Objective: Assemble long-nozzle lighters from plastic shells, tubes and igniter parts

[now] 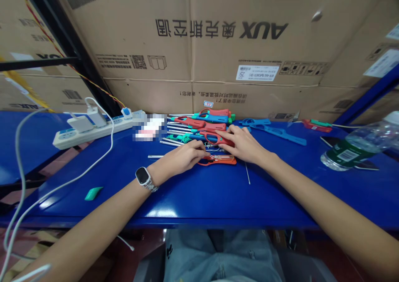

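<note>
In front of me on the blue table lies an opened orange utility lighter [218,161], its clear fuel tank and inner parts showing and its metal tube pointing left. My left hand [190,154] is closed over it, fingertips pinched at the red trigger area; exactly what they grip is hidden. Just behind, my right hand [245,144] has its thumb and fingers closed around the end of a red lighter casing [216,138]. Several red, blue and green lighters [215,116] lie stacked beyond both hands, their metal tubes toward the left.
Blue casing halves [280,134] and a red-green piece [316,125] lie to the right, near a plastic bottle [349,149]. At left are a power strip [106,128] with cables and a green piece [92,193]. A large cardboard box [187,45] stands behind the table.
</note>
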Available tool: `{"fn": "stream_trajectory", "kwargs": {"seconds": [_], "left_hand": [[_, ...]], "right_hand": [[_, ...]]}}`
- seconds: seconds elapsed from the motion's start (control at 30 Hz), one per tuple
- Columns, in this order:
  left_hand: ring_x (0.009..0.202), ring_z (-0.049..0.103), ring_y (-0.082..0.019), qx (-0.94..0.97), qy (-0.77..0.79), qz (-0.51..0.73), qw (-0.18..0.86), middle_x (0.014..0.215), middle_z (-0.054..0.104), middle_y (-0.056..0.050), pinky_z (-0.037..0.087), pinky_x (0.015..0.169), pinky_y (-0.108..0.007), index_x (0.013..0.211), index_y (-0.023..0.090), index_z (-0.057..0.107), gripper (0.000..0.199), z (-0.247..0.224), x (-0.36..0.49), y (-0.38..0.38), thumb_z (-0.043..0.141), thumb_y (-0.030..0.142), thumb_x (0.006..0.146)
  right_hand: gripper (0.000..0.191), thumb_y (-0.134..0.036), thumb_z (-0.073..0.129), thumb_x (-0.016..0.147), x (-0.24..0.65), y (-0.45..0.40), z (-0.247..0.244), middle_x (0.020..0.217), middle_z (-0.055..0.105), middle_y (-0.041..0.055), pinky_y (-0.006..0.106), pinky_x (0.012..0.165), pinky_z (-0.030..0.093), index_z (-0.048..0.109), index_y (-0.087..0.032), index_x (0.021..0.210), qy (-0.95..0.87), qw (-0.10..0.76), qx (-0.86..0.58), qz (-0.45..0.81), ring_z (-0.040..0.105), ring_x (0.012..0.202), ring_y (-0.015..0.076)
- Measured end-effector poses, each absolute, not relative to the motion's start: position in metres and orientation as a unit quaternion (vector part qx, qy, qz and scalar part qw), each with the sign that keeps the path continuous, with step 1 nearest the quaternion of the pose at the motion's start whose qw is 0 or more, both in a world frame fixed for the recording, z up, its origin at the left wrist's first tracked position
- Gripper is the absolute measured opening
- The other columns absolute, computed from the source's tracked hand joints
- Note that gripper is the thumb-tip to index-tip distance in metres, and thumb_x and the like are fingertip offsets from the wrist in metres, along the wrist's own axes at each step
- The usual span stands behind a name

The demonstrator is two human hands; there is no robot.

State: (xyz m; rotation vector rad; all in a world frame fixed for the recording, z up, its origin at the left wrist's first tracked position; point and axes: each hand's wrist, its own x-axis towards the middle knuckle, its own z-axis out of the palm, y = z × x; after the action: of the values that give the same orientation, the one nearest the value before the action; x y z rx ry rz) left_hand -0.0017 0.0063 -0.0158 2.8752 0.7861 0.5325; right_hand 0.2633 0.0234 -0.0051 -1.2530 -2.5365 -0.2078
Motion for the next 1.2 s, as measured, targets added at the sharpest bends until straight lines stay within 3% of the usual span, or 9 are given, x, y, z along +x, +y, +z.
{"fn": "stream_trajectory", "kwargs": {"seconds": [0.13,0.33,0.43,0.57,0.67,0.9,1.1,1.2], "left_hand": [[0.102,0.064,-0.021,0.933,0.287,0.194,0.102,0.112,0.064,-0.009,0.056,0.092,-0.037,0.124,0.018,0.069,0.026,-0.019,0.001,0.007,0.052,0.021,0.105],[0.101,0.065,-0.021,0.928,0.291,0.200,0.117,0.109,0.066,-0.009,0.056,0.093,-0.038,0.115,0.017,0.072,0.020,-0.020,0.002,0.007,0.055,0.020,0.104],[0.107,0.066,-0.023,0.930,0.286,0.211,0.099,0.113,0.068,-0.010,0.055,0.095,-0.039,0.120,0.018,0.070,0.022,-0.020,0.002,0.006,0.054,0.020,0.104],[0.103,0.067,-0.023,0.929,0.292,0.215,0.070,0.107,0.070,-0.009,0.056,0.091,-0.038,0.111,0.018,0.072,0.019,-0.022,0.003,0.005,0.055,0.018,0.103],[0.099,0.067,-0.021,0.927,0.292,0.225,0.064,0.106,0.069,-0.008,0.057,0.088,-0.037,0.108,0.018,0.072,0.018,-0.022,0.003,0.005,0.055,0.017,0.102],[0.094,0.068,-0.020,0.927,0.286,0.237,0.052,0.106,0.069,-0.008,0.058,0.085,-0.035,0.106,0.018,0.073,0.019,-0.023,0.005,0.004,0.054,0.019,0.103],[0.092,0.065,-0.021,0.924,0.289,0.250,0.010,0.099,0.066,-0.009,0.057,0.079,-0.034,0.103,0.016,0.075,0.021,-0.026,0.009,0.001,0.054,0.022,0.104],[0.091,0.064,-0.020,0.926,0.280,0.254,-0.013,0.097,0.065,-0.008,0.056,0.078,-0.033,0.101,0.018,0.075,0.026,-0.028,0.009,0.002,0.050,0.023,0.106]], "right_hand": [[0.047,-0.037,0.052,0.101,0.264,0.026,-0.007,0.109,0.058,0.0144,0.043,0.084,0.041,0.059,-0.025,0.146,-0.886,0.135,-0.432,-0.099,0.054,0.100,0.0310],[0.052,-0.030,0.057,0.095,0.260,0.013,-0.005,0.118,0.057,0.0160,0.049,0.089,0.043,0.057,-0.024,0.146,-0.884,0.188,-0.420,-0.084,0.052,0.109,0.0345],[0.038,-0.025,0.058,0.093,0.252,0.001,-0.002,0.117,0.061,0.0129,0.048,0.092,0.043,0.065,-0.024,0.130,-0.891,0.237,-0.385,-0.031,0.056,0.109,0.0312],[0.020,-0.022,0.061,0.090,0.249,-0.010,-0.001,0.110,0.066,0.0095,0.046,0.093,0.045,0.067,-0.022,0.109,-0.908,0.234,-0.344,0.052,0.059,0.109,0.0283],[0.022,-0.021,0.064,0.087,0.256,-0.013,-0.004,0.109,0.066,0.0101,0.047,0.093,0.046,0.068,-0.021,0.109,-0.913,0.224,-0.335,0.064,0.060,0.106,0.0276],[0.018,-0.022,0.063,0.097,0.266,-0.011,-0.009,0.103,0.069,0.0079,0.047,0.094,0.045,0.076,-0.023,0.108,-0.915,0.205,-0.338,0.078,0.062,0.099,0.0243],[0.015,-0.023,0.065,0.097,0.263,-0.008,-0.009,0.101,0.068,0.0080,0.037,0.079,0.053,0.077,-0.020,0.106,-0.906,0.198,-0.351,0.128,0.064,0.085,0.0194],[0.016,-0.024,0.064,0.099,0.263,-0.007,-0.010,0.103,0.067,0.0081,0.036,0.079,0.055,0.078,-0.021,0.106,-0.904,0.201,-0.350,0.142,0.065,0.086,0.0192]]}}
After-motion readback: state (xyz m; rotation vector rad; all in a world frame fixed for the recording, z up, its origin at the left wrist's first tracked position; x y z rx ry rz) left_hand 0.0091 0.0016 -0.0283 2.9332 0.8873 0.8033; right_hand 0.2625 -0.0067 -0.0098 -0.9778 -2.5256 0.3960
